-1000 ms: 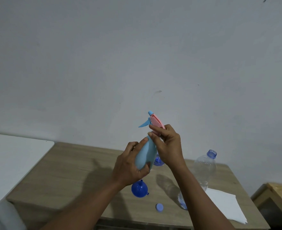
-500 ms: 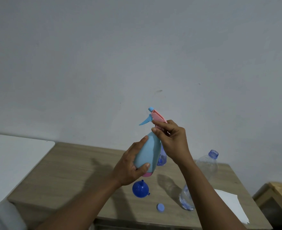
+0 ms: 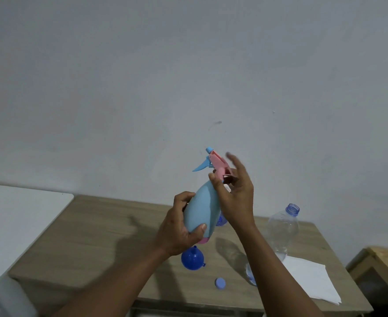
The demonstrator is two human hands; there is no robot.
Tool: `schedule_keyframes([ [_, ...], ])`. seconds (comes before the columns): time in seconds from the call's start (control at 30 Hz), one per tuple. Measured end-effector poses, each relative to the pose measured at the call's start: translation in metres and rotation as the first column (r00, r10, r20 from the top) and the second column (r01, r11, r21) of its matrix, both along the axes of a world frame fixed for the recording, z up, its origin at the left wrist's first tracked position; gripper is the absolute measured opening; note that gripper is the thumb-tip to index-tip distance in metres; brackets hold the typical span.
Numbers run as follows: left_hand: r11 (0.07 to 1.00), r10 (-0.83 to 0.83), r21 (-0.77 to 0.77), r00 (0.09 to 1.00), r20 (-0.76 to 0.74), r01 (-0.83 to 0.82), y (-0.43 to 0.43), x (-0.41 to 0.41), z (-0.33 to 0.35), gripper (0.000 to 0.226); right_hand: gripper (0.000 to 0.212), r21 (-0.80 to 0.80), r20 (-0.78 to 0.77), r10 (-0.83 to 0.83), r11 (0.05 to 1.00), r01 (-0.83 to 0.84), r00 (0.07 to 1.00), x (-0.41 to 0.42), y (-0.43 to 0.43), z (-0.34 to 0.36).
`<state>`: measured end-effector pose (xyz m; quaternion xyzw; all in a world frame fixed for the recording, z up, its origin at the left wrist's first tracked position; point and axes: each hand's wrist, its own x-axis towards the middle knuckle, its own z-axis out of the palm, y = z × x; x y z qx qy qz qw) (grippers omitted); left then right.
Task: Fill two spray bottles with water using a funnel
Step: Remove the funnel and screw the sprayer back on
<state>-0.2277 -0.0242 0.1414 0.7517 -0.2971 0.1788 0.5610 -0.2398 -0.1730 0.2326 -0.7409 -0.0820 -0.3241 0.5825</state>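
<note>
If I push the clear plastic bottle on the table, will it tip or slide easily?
Probably it tips easily: the clear plastic bottle stands tall and narrow, uncapped, with what looks like only a little water at its base. It likely feels light and its thin walls may dent under a squeeze. Once down, its round body could roll across the wooden table.

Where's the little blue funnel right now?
In the head view, the blue funnel lies spout-up on the wooden table, just below the left hand holding the spray bottle, with the loose blue cap nearer the table's front edge.
</note>
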Motion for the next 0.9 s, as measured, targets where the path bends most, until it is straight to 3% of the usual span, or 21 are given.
schedule_keyframes([
  [0.07,0.998,-0.033,-0.044,0.999,-0.013,0.033,-0.001,0.0,-0.006,0.064,0.068,0.123,-0.041,0.016,0.992,-0.011,0.999,0.0,0.0,-0.003],
  [0.1,0.996,-0.061,-0.062,0.998,-0.014,0.06,-0.002,0.0,-0.011,0.06,0.064,0.172,-0.078,0.033,0.985,-0.019,0.996,0.001,0.0,-0.003],
  [0.2,0.993,-0.103,-0.062,0.995,-0.014,0.102,-0.006,-0.002,-0.022,0.05,0.018,0.203,-0.235,0.101,0.978,-0.053,0.967,0.008,-0.001,-0.006],
  [0.23,0.992,-0.105,-0.067,0.994,-0.023,0.103,-0.007,-0.004,-0.025,0.047,0.014,0.204,-0.282,0.126,0.977,-0.069,0.951,0.008,-0.001,-0.008],
  [0.33,0.99,-0.118,-0.081,0.99,-0.071,0.112,-0.007,-0.008,-0.038,0.045,0.03,0.198,-0.334,0.182,0.973,-0.12,0.925,0.007,-0.009,-0.018],
  [0.43,0.999,0.01,-0.037,0.985,-0.175,-0.017,0.006,-0.004,-0.074,0.036,0.035,0.231,-0.424,0.196,0.968,-0.104,0.884,0.001,-0.019,-0.038],
  [0.57,0.939,0.315,0.264,0.857,-0.407,-0.22,0.048,0.006,-0.15,0.059,0.052,0.024,-0.641,0.104,0.993,-0.116,0.76,-0.008,-0.036,-0.087],
  [0.7,0.681,0.609,0.721,0.644,-0.462,-0.127,0.086,0.005,-0.21,0.088,0.049,-0.005,-0.802,0.079,0.99,-0.139,0.592,-0.017,-0.043,-0.134],
  [0.8,0.538,0.624,0.842,0.646,-0.439,0.052,0.096,0.002,-0.232,0.111,0.036,0.036,-0.851,0.083,0.994,-0.1,0.518,-0.013,-0.04,-0.147],
  [0.9,0.501,0.617,0.858,0.65,-0.444,0.111,0.093,0.003,-0.231,0.123,0.038,0.025,-0.858,0.055,0.997,-0.067,0.511,0.001,-0.045,-0.154],
])
